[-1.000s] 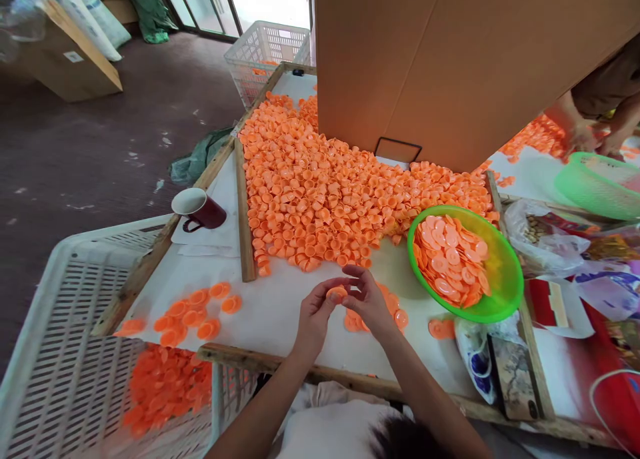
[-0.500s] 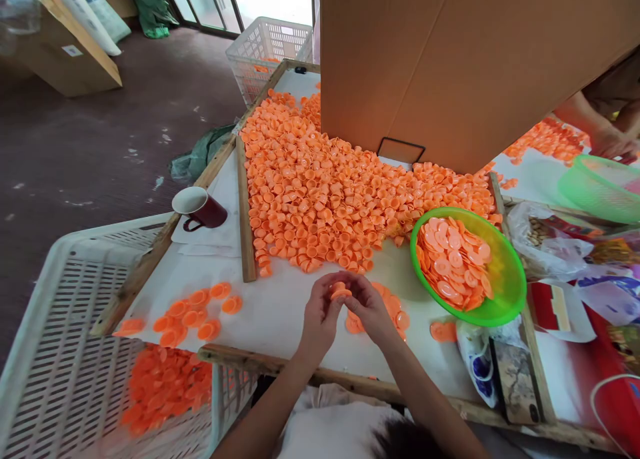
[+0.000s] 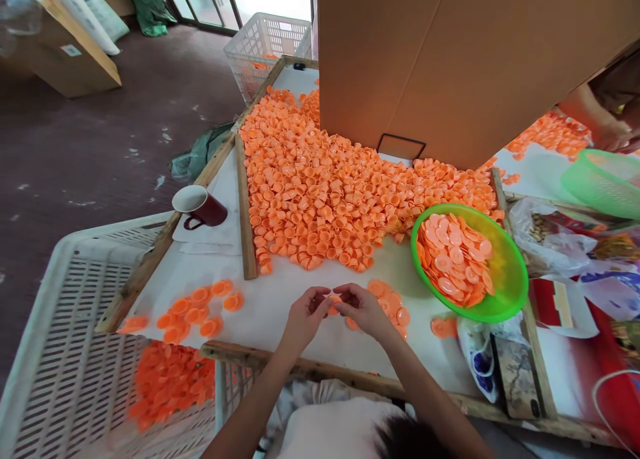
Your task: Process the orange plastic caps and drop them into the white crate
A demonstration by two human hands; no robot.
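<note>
Between the fingertips of my left hand (image 3: 306, 315) and my right hand (image 3: 361, 310) is a small orange plastic piece (image 3: 334, 303). Both hands are closed in a pinch on it, just above the white tabletop. Flat orange discs (image 3: 393, 305) lie beside and partly behind my right hand. Beyond my hands spreads a large heap of small orange cups (image 3: 320, 199). To the right, a green bowl (image 3: 517, 282) holds many flat orange discs. Orange pieces, cups on discs (image 3: 193, 309), lie loose on the table at the left.
A white crate (image 3: 55, 352) with orange pieces stands below the table's left edge. A dark red mug (image 3: 210, 212) sits beside a wooden strip (image 3: 245, 212). A big cardboard box (image 3: 425, 65) rises behind the heap. A phone (image 3: 515, 375) lies at the right; another person's hand (image 3: 610, 135) shows beyond.
My hands have come slightly nearer to me and spread a little apart, the left shifting leftward. The orange piece is still between the fingertips. The other person's hands have moved slightly.
</note>
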